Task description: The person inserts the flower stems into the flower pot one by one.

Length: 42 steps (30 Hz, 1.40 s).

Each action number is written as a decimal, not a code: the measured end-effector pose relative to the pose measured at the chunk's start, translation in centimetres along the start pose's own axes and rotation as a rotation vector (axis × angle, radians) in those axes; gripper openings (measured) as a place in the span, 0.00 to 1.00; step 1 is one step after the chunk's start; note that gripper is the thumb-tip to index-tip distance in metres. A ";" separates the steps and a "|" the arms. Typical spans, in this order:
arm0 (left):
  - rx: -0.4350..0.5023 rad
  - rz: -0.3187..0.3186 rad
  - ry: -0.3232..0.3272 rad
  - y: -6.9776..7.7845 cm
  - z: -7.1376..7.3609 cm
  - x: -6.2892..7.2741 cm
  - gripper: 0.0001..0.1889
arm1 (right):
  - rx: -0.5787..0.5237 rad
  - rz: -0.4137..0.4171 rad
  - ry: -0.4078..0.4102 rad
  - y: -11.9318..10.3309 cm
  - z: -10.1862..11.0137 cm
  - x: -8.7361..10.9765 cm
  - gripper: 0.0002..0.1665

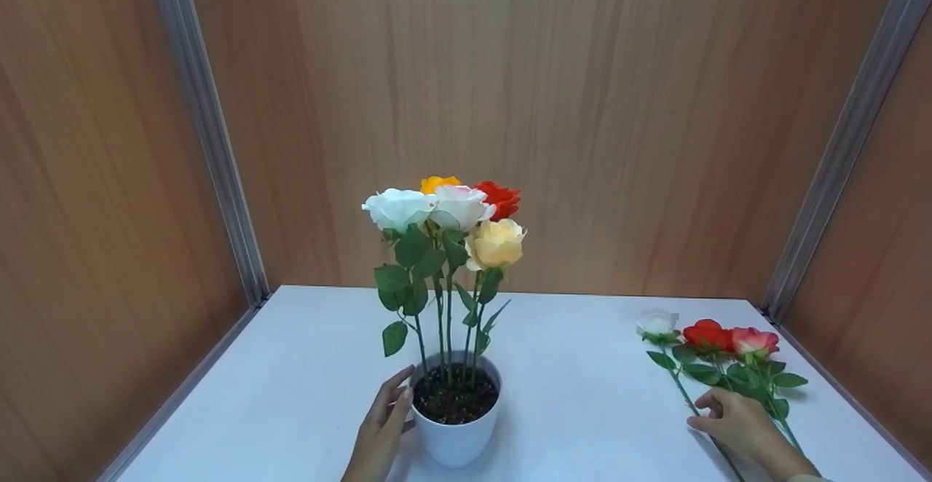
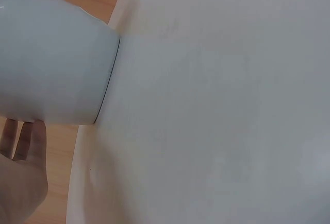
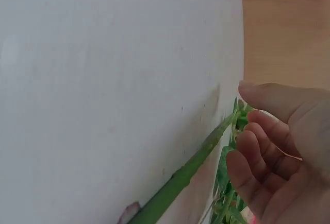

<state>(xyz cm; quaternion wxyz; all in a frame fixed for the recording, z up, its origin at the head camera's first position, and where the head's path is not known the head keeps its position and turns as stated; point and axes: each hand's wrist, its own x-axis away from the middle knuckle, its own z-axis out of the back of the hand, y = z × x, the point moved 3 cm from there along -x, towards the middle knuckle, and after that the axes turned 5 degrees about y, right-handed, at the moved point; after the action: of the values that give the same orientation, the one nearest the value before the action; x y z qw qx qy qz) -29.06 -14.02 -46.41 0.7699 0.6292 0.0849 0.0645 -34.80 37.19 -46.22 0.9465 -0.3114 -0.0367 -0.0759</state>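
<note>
Lying slantwise on a white table (image 1: 291,394), a loose white rose (image 1: 657,322) points its bloom toward the back wall (image 1: 619,140), its green stem (image 1: 683,389) running toward the near edge and off to the person's right. It rests well to the right of a white pot (image 1: 457,442), with a bare stretch of tabletop between. The right hand (image 1: 739,424) is by far the nearer of the 2, poised over the lower stem, with the bloom ahead of it and a little to its left.

Thumb and fingers stand apart in a loose curve, the gap between them plain in the right-wrist view. The stem appears to pass at the mouth of that gap; nothing looks pinched, though whether skin touches stem cannot be told. Closing across the stem's length, rather than along it, would seem the natural hold. Just to the right lie 2 more roses, a red rose (image 1: 708,335) and a pink rose (image 1: 755,341), their leaves crowding close enough that they might snag.

At the pot, the left hand (image 1: 378,424) steadies the left side, fingertips resting against the wall in the left-wrist view and not wrapped around it. Upright in dark soil (image 1: 455,402) stand 5 stems, bearing 2 whitish blooms (image 1: 397,209), an orange bloom (image 1: 440,183), a red bloom (image 1: 502,199) and a pale yellow bloom (image 1: 497,244).
</note>
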 end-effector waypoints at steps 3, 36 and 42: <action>0.004 -0.009 -0.002 0.0 0.1 0.0 0.40 | -0.008 -0.034 -0.039 1.0 0.3 -0.2 0.36; 0.007 -0.023 -0.009 0.0 0.0 0.1 0.39 | -0.027 0.006 -0.119 -0.2 0.3 1.0 0.06; -0.001 -0.002 -0.001 0.1 0.0 0.1 0.40 | -0.045 0.002 -0.094 -0.7 0.7 0.9 0.06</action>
<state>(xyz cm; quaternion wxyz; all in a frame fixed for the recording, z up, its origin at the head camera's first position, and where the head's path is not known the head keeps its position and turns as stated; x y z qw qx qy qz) -28.95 -13.95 -46.33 0.7703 0.6288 0.0851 0.0634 -34.02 36.91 -45.17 0.9366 -0.3357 -0.0793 -0.0611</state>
